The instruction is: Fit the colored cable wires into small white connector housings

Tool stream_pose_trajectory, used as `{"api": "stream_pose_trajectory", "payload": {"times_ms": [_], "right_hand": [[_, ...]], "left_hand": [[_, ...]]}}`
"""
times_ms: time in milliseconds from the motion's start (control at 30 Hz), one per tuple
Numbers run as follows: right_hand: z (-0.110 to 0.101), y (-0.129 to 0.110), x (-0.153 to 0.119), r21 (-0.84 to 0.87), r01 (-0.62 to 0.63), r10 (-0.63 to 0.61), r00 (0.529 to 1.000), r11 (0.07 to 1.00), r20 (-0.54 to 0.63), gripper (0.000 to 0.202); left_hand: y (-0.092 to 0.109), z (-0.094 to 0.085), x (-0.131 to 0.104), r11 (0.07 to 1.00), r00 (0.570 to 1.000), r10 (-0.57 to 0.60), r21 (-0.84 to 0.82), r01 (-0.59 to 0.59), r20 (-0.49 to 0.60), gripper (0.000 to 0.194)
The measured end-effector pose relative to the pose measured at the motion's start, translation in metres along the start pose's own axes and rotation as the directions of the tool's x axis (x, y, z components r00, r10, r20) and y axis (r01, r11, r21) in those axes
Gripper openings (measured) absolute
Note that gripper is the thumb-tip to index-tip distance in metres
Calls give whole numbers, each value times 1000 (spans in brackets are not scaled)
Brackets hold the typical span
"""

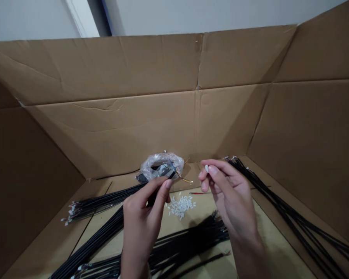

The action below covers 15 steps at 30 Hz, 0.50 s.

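Note:
Between the thumb and forefinger of my left hand (144, 211) is a black cable (172, 175), whose thin coloured wires (178, 176) fan out at the stripped end. One wire tip carries a small white piece. My right hand (232, 201), a short way to the right, pinches a small white plastic connector housing (206, 168) between thumb and fingers. The housing and the wires are apart. Below and between both hands lies a loose pile of small white housings (182, 207).
A clear plastic bag (147, 164) lies behind my left hand. Black cable bundles lie at the left (104, 201), in front (189, 242) and at the right (282, 199). A thin red tool (198, 193) sits near the pile. Cardboard walls (133, 120) enclose the work surface.

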State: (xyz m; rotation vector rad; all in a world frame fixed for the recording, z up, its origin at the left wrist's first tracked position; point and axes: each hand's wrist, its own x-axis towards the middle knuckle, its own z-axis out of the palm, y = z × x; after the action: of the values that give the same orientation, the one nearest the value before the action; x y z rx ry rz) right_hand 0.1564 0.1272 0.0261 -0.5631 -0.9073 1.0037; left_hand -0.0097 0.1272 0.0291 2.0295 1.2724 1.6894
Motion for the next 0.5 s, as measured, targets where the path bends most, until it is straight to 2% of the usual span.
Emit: {"api": "stream_pose_trajectory", "payload": {"times_ms": [133,500], "right_hand": [[-5,-5,3,-55,42,-43,999,998,-24,9],[-8,-9,3,-45,-3,6,998,999,61,7]], "left_hand": [[2,-1,-2,998,997,56,6,-56,45,15],[7,6,-5,989,987,139,40,-143,82,12]]}}
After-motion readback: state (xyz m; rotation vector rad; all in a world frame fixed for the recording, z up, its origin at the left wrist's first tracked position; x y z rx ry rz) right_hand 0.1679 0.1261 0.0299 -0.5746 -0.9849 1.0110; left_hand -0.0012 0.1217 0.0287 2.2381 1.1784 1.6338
